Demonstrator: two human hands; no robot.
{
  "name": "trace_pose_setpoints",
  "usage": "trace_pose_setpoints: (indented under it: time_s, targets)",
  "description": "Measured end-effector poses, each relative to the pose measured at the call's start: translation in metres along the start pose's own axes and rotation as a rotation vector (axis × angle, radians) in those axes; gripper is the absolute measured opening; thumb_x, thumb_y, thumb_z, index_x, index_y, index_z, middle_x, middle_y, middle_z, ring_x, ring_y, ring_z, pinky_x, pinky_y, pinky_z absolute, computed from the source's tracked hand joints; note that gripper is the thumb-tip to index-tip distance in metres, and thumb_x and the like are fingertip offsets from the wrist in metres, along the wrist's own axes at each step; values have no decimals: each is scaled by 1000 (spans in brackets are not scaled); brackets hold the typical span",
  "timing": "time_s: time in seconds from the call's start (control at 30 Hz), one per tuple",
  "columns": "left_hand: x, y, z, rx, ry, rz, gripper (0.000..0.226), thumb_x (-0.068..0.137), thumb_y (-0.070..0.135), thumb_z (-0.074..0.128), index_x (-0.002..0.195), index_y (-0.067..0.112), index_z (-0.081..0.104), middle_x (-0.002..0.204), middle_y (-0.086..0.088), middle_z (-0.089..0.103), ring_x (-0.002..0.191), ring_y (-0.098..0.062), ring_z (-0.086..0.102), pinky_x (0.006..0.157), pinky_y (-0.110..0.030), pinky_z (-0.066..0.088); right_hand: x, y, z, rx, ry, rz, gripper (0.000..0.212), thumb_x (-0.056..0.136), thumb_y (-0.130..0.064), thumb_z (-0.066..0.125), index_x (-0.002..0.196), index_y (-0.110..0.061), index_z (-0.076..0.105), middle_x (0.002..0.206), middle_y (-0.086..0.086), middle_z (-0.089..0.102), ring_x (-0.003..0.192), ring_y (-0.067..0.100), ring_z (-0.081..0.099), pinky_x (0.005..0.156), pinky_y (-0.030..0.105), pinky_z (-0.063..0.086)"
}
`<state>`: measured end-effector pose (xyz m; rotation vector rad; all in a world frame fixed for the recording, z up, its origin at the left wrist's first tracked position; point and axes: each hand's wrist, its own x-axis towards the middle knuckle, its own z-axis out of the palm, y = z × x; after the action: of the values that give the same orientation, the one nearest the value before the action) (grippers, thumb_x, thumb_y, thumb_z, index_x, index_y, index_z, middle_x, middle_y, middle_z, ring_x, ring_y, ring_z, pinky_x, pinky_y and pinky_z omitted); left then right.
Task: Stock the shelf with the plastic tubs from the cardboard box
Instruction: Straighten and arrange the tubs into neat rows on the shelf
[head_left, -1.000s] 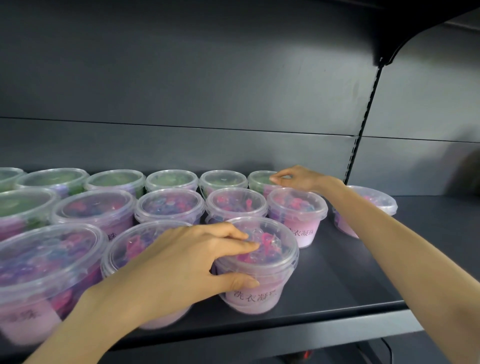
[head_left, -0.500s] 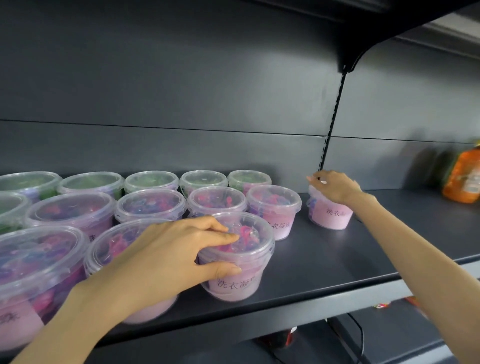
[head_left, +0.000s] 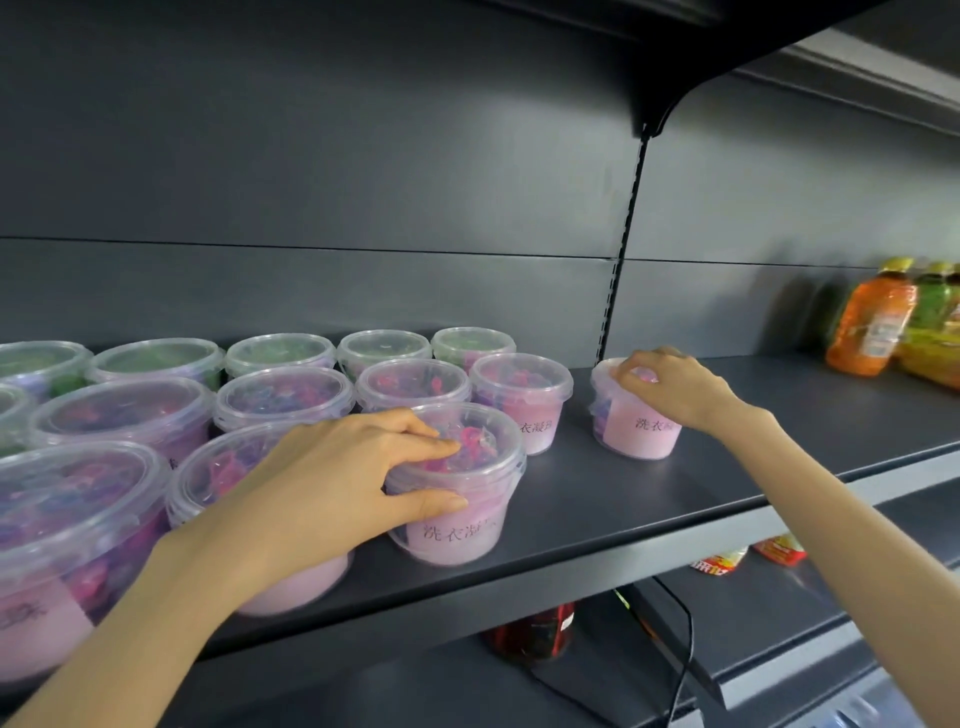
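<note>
- shelf (head_left: 597, 493) looks well stocked on this side, 3 rows of tubs (head_left: 283, 395) packed close
- left hand (head_left: 332, 467) grips the front tub (head_left: 457, 499) at the row's end, fingers on the lid, thumb on the side
- right hand (head_left: 670, 387) has its fingers curled over a lone tub (head_left: 636, 431) standing apart to the right
- guessing that 1 needs sliding in; cardboard box isn't in view, so can't tell how many are left

pink label on front tub (head_left: 452, 540) – 洗衣凝, rest covered; right tub (head_left: 636, 436) – 洗衣; orange bottle (head_left: 870, 332) label unreadable.

Clear lidded tubs (head_left: 522, 400) stand upright in rows on the dark shelf (head_left: 597, 499).
</note>
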<state>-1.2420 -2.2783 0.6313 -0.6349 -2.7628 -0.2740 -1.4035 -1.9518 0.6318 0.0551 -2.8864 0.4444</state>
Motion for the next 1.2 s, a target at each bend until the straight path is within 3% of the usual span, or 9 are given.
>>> trace_pose_setpoints:
  time_s: [0.1, 0.3, 0.47, 0.67, 0.83, 0.97, 1.07, 1.13, 1.2]
  targets:
    - [1, 0, -1, 11, -12, -6, 77, 57, 86, 15, 125, 60, 40, 128, 43, 35, 110, 10, 43, 75, -15, 35, -23, -2, -1, 58, 43, -30, 22, 89, -41, 38, 99, -36, 58, 114, -2, 52, 99, 24, 50, 84, 40, 43]
    - [1, 5, -5, -16, -44, -27, 57, 73, 77, 39, 126, 54, 45, 130, 39, 39, 116, 8, 42, 86, -20, 36, -71, -13, -4, 180, 37, -173, 23, 89, -36, 43, 79, -56, 50, 112, -12, 53, 100, 18, 51, 86, 39, 45]
    - [0, 4, -5, -27, -29, -22, 53, 77, 71, 44, 127, 52, 46, 132, 37, 41, 119, 7, 41, 90, -22, 37, -95, -29, 2, 347, 22, -306, 21, 90, -32, 50, 93, -50, 61, 114, -15, 57, 106, 11, 54, 93, 31, 44]
    - [1, 3, -3, -19, -25, -7, 53, 79, 70, 44, 129, 51, 45, 134, 35, 40, 123, 5, 39, 94, -24, 37, -100, -52, 14, 387, 45, -345, 29, 81, -49, 47, 100, -40, 67, 113, -22, 57, 110, 6, 54, 98, 40, 43]
    - [-1, 2, -1, 11, -16, -7, 53, 80, 69, 42, 130, 50, 44, 136, 34, 39, 123, 2, 41, 92, -26, 37, -101, -64, 21, 383, 94, -338, 20, 83, -42, 48, 95, -43, 65, 109, -21, 56, 108, 9, 52, 94, 41, 44]
    - [-2, 3, -1, 12, 11, 3, 52, 81, 68, 43, 130, 49, 44, 137, 33, 39, 124, 1, 41, 92, -26, 37, -104, -67, 23, 358, 145, -334, 18, 87, -34, 50, 94, -38, 66, 107, -21, 56, 104, 11, 52, 88, 35, 46]
    - [-2, 6, -1, 29, 8, 8, 52, 84, 66, 42, 132, 48, 42, 139, 31, 38, 126, 0, 40, 91, -26, 36, -105, -69, 28, 330, 201, -340, 18, 88, -29, 53, 97, -34, 68, 112, -19, 55, 108, 11, 49, 83, 18, 38]
    - [-5, 10, -2, 62, 36, 25, 51, 87, 62, 40, 135, 44, 40, 141, 28, 36, 127, -2, 40, 91, -26, 35, -109, -68, 29, 495, 258, -337, 17, 90, -27, 55, 100, -31, 68, 121, -16, 50, 115, 6, 45, 86, 6, 33]
    - [-7, 16, 0, 117, 108, 44, 50, 91, 57, 38, 138, 39, 38, 143, 24, 36, 128, -6, 40, 95, -26, 33, -117, -62, 30, 797, 284, -271, 21, 94, -31, 48, 108, -34, 63, 127, -14, 46, 123, 1, 41, 98, 9, 34]
